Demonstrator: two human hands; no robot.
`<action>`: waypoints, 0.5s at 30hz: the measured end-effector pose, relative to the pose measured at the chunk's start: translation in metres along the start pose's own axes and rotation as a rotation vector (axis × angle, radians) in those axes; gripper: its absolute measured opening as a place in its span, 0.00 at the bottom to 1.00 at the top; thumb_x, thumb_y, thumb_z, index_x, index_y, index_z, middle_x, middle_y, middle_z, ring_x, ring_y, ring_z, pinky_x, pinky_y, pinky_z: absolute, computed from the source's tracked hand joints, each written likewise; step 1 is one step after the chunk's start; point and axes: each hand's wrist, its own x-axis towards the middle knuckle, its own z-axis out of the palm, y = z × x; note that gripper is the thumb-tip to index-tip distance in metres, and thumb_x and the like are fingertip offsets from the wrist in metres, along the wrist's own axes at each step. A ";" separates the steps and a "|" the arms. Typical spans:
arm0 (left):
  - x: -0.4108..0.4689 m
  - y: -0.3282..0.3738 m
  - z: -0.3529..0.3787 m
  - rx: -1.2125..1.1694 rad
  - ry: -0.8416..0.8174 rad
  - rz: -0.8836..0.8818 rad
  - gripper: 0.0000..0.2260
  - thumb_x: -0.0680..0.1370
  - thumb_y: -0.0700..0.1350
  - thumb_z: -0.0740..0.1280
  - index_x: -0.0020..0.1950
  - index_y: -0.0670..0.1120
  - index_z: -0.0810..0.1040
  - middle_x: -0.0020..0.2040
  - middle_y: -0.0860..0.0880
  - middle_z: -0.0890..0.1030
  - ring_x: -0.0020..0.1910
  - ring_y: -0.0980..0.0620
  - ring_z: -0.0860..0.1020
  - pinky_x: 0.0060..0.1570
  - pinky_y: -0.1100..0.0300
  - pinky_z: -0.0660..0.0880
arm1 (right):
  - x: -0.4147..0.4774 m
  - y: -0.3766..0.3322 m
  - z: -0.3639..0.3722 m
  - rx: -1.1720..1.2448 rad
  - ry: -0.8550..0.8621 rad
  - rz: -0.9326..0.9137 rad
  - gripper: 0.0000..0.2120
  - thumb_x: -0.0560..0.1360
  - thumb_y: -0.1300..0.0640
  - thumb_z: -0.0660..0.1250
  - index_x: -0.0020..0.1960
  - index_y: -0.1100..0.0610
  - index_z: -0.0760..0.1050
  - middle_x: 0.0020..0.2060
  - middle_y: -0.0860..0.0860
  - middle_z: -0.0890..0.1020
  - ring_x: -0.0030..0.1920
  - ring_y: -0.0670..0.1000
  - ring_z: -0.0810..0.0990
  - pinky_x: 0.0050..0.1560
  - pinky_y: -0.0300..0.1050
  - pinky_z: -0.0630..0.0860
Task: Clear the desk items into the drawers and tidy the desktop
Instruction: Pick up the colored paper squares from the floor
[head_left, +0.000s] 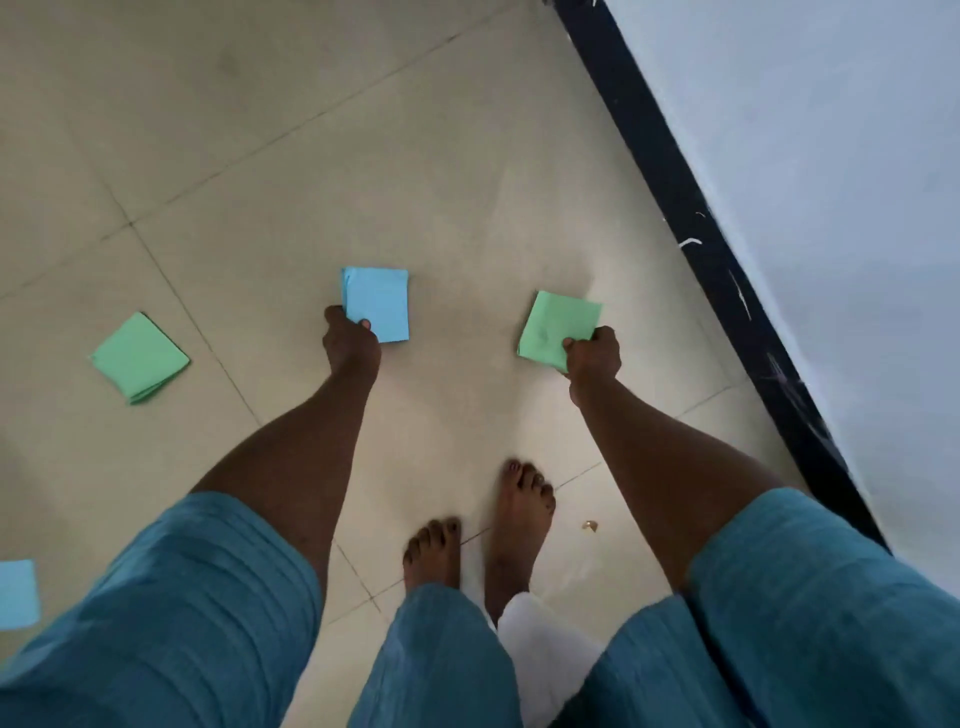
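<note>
The left hand (351, 340) pinches the blue stack (376, 304), the right hand (595, 356) the green stack (553, 325), fingers (569, 343) curled round near corners above the floor (260, 130); a spare green stack (140, 358) and spare blue stack (18, 592) lie on the floor leftward. Better to merge both held stacks into one hand before stooping.

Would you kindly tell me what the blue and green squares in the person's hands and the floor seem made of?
Blue stack in the left hand: likely thin paper, matte; layered sheet edges show along its left side. Green stack in the right hand: probably the same matte paper, thin and flat. Floor: seemingly ceramic tile, beige, faint sheen; straight grout lines cross it.
</note>
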 end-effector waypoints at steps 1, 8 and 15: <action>-0.019 -0.002 -0.003 0.003 -0.026 0.009 0.14 0.81 0.38 0.58 0.65 0.37 0.66 0.63 0.36 0.75 0.61 0.39 0.74 0.55 0.52 0.71 | -0.012 0.004 -0.009 0.050 0.007 0.021 0.12 0.74 0.68 0.63 0.57 0.67 0.70 0.56 0.63 0.76 0.45 0.53 0.72 0.53 0.57 0.78; -0.137 -0.009 -0.025 0.027 -0.237 0.046 0.13 0.79 0.38 0.62 0.63 0.41 0.69 0.60 0.37 0.77 0.56 0.38 0.78 0.55 0.46 0.77 | -0.103 0.045 -0.082 0.290 0.087 0.162 0.14 0.73 0.68 0.63 0.59 0.62 0.73 0.47 0.54 0.73 0.46 0.55 0.73 0.54 0.62 0.77; -0.280 0.007 -0.071 0.141 -0.408 0.232 0.15 0.77 0.37 0.64 0.64 0.40 0.72 0.59 0.39 0.77 0.55 0.39 0.78 0.53 0.46 0.78 | -0.209 0.085 -0.190 0.593 0.217 0.284 0.11 0.73 0.69 0.62 0.53 0.58 0.74 0.48 0.57 0.78 0.44 0.56 0.77 0.48 0.58 0.79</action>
